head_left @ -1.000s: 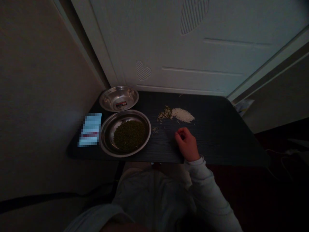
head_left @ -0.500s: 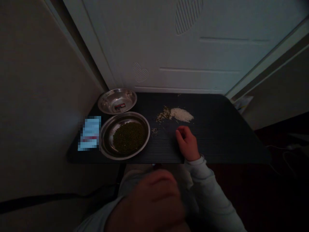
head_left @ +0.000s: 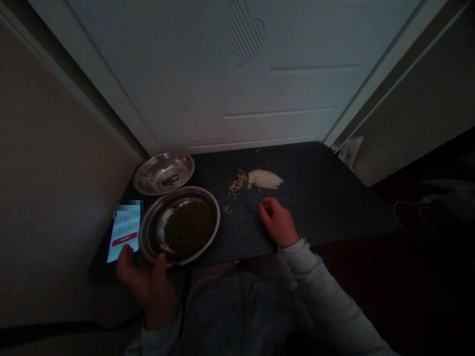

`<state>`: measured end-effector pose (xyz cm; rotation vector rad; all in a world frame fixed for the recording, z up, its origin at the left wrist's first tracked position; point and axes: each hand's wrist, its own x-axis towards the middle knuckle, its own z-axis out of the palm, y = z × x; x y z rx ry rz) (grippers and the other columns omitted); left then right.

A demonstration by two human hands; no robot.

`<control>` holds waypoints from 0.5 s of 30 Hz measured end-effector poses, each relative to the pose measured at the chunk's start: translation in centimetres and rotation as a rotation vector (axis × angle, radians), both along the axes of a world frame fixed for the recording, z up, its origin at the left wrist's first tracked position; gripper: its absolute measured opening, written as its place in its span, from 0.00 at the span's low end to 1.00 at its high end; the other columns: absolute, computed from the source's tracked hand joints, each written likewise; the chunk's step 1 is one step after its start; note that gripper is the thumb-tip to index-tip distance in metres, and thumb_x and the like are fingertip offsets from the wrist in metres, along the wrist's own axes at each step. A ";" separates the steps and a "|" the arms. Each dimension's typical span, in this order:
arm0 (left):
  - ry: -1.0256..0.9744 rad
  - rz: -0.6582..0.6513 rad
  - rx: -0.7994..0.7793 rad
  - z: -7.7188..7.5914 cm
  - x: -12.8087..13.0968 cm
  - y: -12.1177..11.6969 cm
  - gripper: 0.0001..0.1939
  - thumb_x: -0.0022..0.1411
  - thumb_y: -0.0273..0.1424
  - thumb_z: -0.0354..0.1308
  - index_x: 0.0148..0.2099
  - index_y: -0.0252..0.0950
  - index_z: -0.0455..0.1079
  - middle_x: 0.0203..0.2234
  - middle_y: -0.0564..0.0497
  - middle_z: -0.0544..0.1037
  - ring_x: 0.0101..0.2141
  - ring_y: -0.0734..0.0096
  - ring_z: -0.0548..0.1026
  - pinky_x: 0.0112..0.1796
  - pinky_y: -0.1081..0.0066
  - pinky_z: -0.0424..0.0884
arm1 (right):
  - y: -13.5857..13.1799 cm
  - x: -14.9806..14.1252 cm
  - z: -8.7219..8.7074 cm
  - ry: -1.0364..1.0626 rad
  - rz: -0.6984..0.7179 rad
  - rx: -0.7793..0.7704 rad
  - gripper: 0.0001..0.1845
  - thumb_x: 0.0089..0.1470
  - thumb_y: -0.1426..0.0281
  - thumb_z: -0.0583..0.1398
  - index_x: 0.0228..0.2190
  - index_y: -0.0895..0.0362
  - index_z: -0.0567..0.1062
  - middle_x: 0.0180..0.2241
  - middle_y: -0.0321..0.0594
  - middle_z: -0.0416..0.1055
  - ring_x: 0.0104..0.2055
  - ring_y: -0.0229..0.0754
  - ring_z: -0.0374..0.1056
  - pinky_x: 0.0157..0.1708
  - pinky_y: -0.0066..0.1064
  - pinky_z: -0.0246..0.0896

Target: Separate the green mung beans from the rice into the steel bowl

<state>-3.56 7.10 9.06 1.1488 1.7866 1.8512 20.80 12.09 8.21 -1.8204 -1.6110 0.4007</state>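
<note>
My left hand [head_left: 150, 284] is at the front left edge of the table, thumb and fingers apart. Its fingers reach over the lower end of a phone [head_left: 125, 227] with a lit screen, and its thumb is at the rim of a steel bowl [head_left: 217, 220]. Inside that bowl lie small green beans [head_left: 191, 227]. On the table my right hand [head_left: 280, 225] rests with its fingers curled; whatever is inside them, if anything, is hidden. Beyond it lies a pile of white rice grains [head_left: 265, 179], with mixed green and white grains [head_left: 239, 182] at its left.
Behind the bean bowl stands a second steel bowl [head_left: 163, 170] with a dark and red label inside. A few stray grains [head_left: 227, 211] lie right of the front bowl. The dark table [head_left: 315, 193] meets a white door [head_left: 208, 64] at the back.
My left hand, blurred and close to the camera before, has moved down and left to the phone and bowl, its fingers now apart. The view has shifted; my right hand stays on the table.
</note>
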 end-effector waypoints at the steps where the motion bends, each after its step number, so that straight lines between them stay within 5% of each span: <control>1: -0.026 0.019 0.004 -0.2 0.0 0.3 0.35 0.43 0.25 0.56 0.54 0.34 0.46 0.52 0.43 0.52 0.51 0.63 0.53 0.50 0.60 0.48 | 0.1 0.3 0.0 -0.017 -0.015 -0.005 0.10 0.47 0.66 0.50 0.32 0.56 0.65 0.25 0.37 0.69 0.26 0.37 0.64 0.26 0.26 0.55; 8: -0.017 0.017 0.015 -0.4 0.1 1.0 0.36 0.44 0.24 0.55 0.55 0.33 0.45 0.53 0.42 0.52 0.51 0.64 0.55 0.50 0.62 0.51 | 1.9 3.7 0.4 -0.116 -0.026 -0.049 0.10 0.48 0.65 0.50 0.32 0.56 0.66 0.25 0.38 0.69 0.26 0.38 0.65 0.26 0.26 0.55; 15: -0.098 0.067 -0.169 0.5 -0.2 1.5 0.39 0.41 0.30 0.58 0.55 0.38 0.46 0.53 0.44 0.54 0.51 0.58 0.54 0.49 0.56 0.49 | 4.6 6.0 0.2 -0.177 0.029 -0.034 0.11 0.48 0.66 0.50 0.33 0.57 0.66 0.27 0.39 0.70 0.28 0.39 0.66 0.28 0.28 0.56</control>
